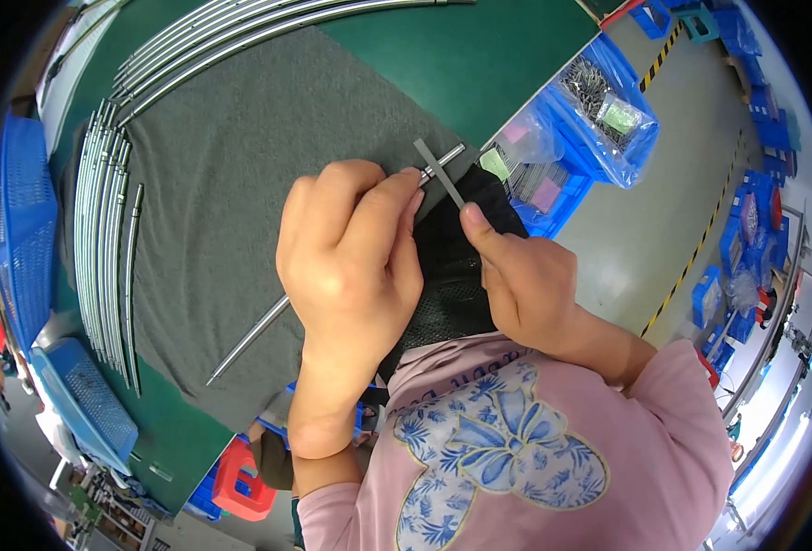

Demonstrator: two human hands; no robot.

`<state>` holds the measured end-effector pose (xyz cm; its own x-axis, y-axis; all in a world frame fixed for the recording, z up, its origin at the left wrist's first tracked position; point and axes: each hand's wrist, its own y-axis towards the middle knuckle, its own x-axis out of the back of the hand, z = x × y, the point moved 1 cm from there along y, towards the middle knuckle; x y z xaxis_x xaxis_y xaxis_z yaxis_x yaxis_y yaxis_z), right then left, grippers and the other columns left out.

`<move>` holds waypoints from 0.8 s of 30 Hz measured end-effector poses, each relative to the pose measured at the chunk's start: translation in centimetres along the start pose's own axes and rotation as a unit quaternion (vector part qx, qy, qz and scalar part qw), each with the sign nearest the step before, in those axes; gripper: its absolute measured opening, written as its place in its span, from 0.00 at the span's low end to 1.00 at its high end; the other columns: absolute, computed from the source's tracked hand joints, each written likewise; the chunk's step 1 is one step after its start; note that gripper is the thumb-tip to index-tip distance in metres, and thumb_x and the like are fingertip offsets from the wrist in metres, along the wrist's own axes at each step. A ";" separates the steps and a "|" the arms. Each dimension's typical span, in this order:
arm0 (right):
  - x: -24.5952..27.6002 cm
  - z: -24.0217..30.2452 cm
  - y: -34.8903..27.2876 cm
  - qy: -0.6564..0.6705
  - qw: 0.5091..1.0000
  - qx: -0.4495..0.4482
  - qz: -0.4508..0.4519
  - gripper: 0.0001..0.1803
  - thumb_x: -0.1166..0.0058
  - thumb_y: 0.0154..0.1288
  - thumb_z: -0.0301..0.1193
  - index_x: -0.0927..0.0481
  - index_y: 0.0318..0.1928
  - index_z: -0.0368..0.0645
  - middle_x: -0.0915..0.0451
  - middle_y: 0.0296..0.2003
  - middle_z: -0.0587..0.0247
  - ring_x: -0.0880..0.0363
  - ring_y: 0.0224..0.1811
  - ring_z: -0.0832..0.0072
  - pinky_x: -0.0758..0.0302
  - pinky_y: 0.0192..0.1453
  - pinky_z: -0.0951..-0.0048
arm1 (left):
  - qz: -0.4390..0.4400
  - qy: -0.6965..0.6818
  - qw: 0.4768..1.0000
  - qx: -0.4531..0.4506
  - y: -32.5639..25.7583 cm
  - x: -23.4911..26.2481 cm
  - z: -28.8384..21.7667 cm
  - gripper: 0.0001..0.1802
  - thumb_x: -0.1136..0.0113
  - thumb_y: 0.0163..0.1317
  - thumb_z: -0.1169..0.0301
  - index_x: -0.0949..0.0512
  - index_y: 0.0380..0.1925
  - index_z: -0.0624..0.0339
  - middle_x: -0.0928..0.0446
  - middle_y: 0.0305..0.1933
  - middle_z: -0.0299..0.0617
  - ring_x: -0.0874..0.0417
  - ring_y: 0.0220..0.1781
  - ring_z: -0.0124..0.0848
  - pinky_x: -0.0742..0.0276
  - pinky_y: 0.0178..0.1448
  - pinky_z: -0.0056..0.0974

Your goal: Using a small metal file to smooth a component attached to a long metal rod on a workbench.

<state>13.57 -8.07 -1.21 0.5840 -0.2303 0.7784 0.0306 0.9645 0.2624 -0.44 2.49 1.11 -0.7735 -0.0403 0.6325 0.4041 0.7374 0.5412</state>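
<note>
The head view looks down on two hands close together near the middle of the frame. The left hand (351, 248) is curled around a long thin metal rod (250, 338). Its fingers (383, 207) are closed on the rod near the rod's upper end. The rod runs on a slant, from the lower left of the frame up toward the upper middle. Its low tip lies on the grey mat (213, 184), and its top end pokes out past the left fingertips.

The right hand (525, 280) pinches a small flat grey strip (440, 173) between thumb and finger. The strip points up and to the left. It crosses the top end of the rod like an X, right where the two hands meet. I cannot tell if the strip touches the rod or is just over it.

Both hands are about as near to that crossing spot as each other. The left one holds the rod, and the right one holds the strip.

Many more rods (103, 239) lie side by side at the left edge of the mat, on the green surface (479, 55). Blue bins (599, 101) with small parts sit in the upper right.
</note>
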 end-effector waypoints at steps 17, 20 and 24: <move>0.7 -0.7 1.7 -0.049 0.994 0.102 -0.003 0.29 0.50 0.48 0.15 0.24 0.56 0.36 0.29 0.17 0.65 0.33 0.13 0.69 0.39 0.19 0.68 | 0.018 -0.023 0.999 0.030 -0.3 -0.1 -0.2 0.11 0.37 0.41 0.82 0.21 0.29 0.62 0.28 0.30 0.39 0.29 0.28 0.38 0.30 0.30 0.39; 1.2 -1.1 1.5 -0.037 0.995 0.096 0.005 0.30 0.50 0.48 0.15 0.25 0.57 0.36 0.28 0.18 0.64 0.33 0.13 0.69 0.39 0.19 0.68 | 0.022 -0.022 0.999 0.030 -0.3 0.1 -0.5 0.11 0.39 0.40 0.82 0.21 0.28 0.62 0.28 0.30 0.38 0.28 0.29 0.37 0.30 0.30 0.39; -0.4 -1.4 3.1 -0.027 0.984 0.153 -0.085 0.31 0.48 0.44 0.18 0.22 0.55 0.39 0.38 0.12 0.67 0.40 0.10 0.72 0.42 0.16 0.69 | 0.021 -0.006 0.999 0.027 -0.1 0.1 -0.4 0.13 0.40 0.39 0.82 0.21 0.29 0.62 0.29 0.30 0.38 0.29 0.29 0.37 0.30 0.30 0.39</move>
<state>14.56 -4.81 -1.52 0.5475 -0.4003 0.7349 -0.1266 0.8284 0.5456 -0.38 2.14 1.35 -0.7627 0.0002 0.6467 0.4094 0.7742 0.4827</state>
